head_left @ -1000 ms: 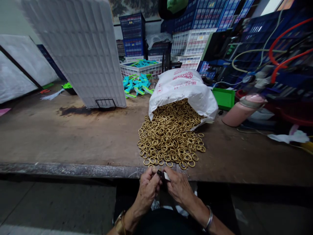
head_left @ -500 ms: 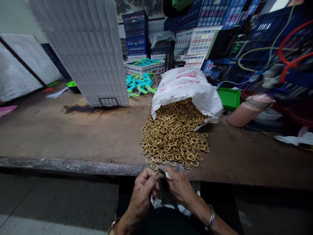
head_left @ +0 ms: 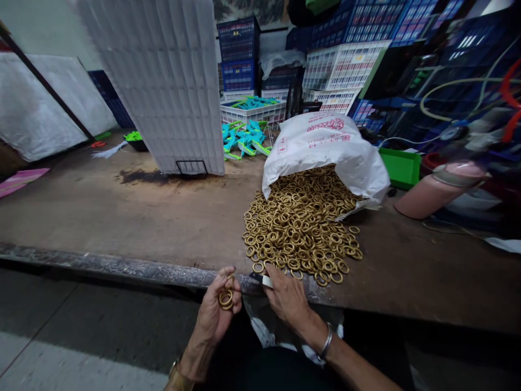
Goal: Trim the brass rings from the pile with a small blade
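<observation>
My left hand (head_left: 214,309) is in front of the table edge, palm turned up, its fingers curled around a few gold-coloured rings (head_left: 226,298). My right hand (head_left: 287,297) is closed on a small knife (head_left: 266,281) with a dark blade and a pale handle, its tip pointing left toward my left hand. Just beyond my right hand lies a big pile of the same rings (head_left: 297,228), spilling from the mouth of a white woven sack (head_left: 321,141) with red print. Part of the knife handle is hidden in my grip.
On the wooden table (head_left: 101,217) a tall whitish ribbed panel (head_left: 171,98) stands in a black wire holder. Behind are turquoise and green plastic pieces (head_left: 246,136) and stacked crates (head_left: 342,65). To the right sit a green tray (head_left: 401,167) and a pink bottle (head_left: 439,190).
My hands have moved apart. The left has shifted left and turned palm up, showing the rings in it; the right keeps the knife near the pile. The view has swung slightly left.
</observation>
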The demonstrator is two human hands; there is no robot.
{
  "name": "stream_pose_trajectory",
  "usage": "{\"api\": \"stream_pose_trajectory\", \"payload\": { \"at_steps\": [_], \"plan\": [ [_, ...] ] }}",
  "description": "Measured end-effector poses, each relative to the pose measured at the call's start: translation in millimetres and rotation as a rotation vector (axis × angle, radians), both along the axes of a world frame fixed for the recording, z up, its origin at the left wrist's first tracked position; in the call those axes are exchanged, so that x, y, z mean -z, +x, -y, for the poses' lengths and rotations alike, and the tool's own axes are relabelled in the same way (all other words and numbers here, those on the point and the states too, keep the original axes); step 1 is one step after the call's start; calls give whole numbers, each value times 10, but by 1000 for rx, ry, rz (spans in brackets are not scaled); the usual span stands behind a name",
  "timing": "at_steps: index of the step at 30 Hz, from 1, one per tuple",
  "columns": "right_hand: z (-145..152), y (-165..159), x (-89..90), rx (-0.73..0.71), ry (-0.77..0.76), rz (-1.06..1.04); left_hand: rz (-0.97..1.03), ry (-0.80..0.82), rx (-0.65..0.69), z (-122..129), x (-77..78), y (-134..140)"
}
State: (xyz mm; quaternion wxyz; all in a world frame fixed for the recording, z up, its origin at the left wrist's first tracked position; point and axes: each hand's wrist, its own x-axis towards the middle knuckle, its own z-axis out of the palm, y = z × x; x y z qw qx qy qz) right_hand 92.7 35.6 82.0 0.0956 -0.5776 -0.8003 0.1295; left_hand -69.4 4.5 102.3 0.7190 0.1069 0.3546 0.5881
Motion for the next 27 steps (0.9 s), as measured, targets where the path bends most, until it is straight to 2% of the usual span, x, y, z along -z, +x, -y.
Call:
{"api": "stream_pose_trajectory", "payload": {
  "at_steps": [5,8,10,15,21,24,27],
  "plan": [
    [-7,37,-35,14,13,8,129,-116,47,-23,55,61],
    [-14,86,2,35,41,-28,91,-143,62,-35,70,143],
    [-34,131,8,36,5,-112,-12,-114,93,-38,73,217],
    [-64,240,-31,-19,-79,-489,-371,17,153,-43,119,415],
    [11,241,-33,-25,-62,-645,-554,84,299,-55,155,543],
    [20,233,-57,41,-102,-690,-654,96,265,-59,122,576],
    [7,242,-93,100,-248,-732,-816,224,135,-53,81,601]
  ]
}}
